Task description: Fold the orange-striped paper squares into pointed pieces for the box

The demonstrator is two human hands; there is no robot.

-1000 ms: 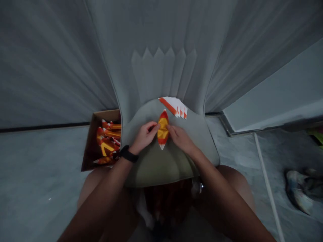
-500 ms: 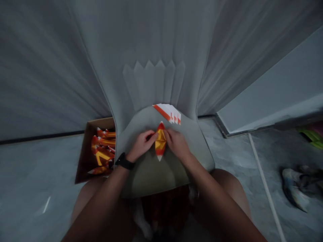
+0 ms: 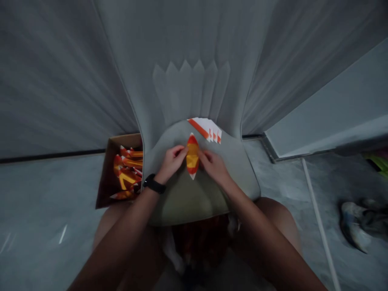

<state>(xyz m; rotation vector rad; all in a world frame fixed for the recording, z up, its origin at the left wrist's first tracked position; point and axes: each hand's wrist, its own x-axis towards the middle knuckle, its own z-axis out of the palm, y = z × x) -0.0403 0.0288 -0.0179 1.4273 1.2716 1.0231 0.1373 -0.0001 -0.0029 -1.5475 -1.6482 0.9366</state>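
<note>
Grey seat [image 3: 232, 165] beneath; left fingers [image 3: 181, 154] and right fingers [image 3: 206, 158] pinch folded paper [image 3: 192, 157] between them.

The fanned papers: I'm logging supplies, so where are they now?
In the head view, the fanned papers lie slightly right of centre at the back of the chair seat, beyond the folded piece held by the left hand and right hand.

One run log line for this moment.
left hand: holds folded piece, left edge | right hand: holds its right edge | fanned sheets: on chair | box: left of chair, similar pieces inside
</note>
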